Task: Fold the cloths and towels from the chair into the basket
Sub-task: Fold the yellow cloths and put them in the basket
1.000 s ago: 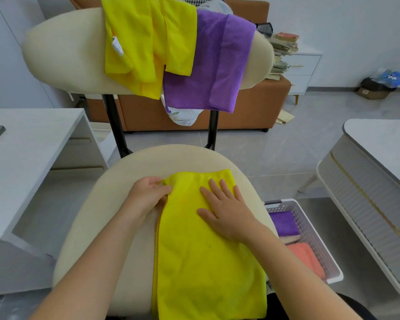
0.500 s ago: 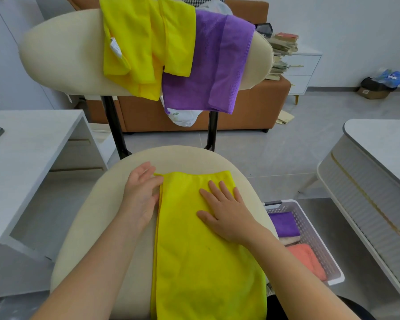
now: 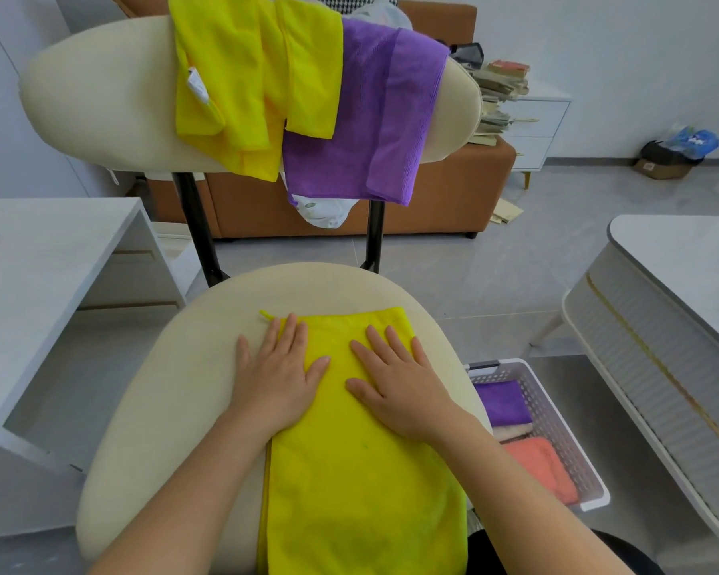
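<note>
A folded yellow cloth (image 3: 358,483) lies lengthwise on the cream chair seat (image 3: 158,429). My left hand (image 3: 279,371) lies flat with straight fingers on the cloth's far left edge. My right hand (image 3: 395,379) presses flat on its far right part. Over the chair's backrest (image 3: 100,97) hang more yellow cloths (image 3: 250,76) and a purple towel (image 3: 374,118). The white perforated basket (image 3: 557,412) stands on the floor to the right of the seat and holds a folded purple cloth (image 3: 503,402), a cream one and a coral one (image 3: 540,466).
A white desk (image 3: 38,284) stands at the left and a white rounded table (image 3: 677,325) at the right. Behind the chair is a brown sofa (image 3: 445,193), and a white drawer unit (image 3: 532,118) stacked with papers.
My left hand has uncurled from the cloth's left corner and now lies flat on it. My right hand stays flat on the cloth.
</note>
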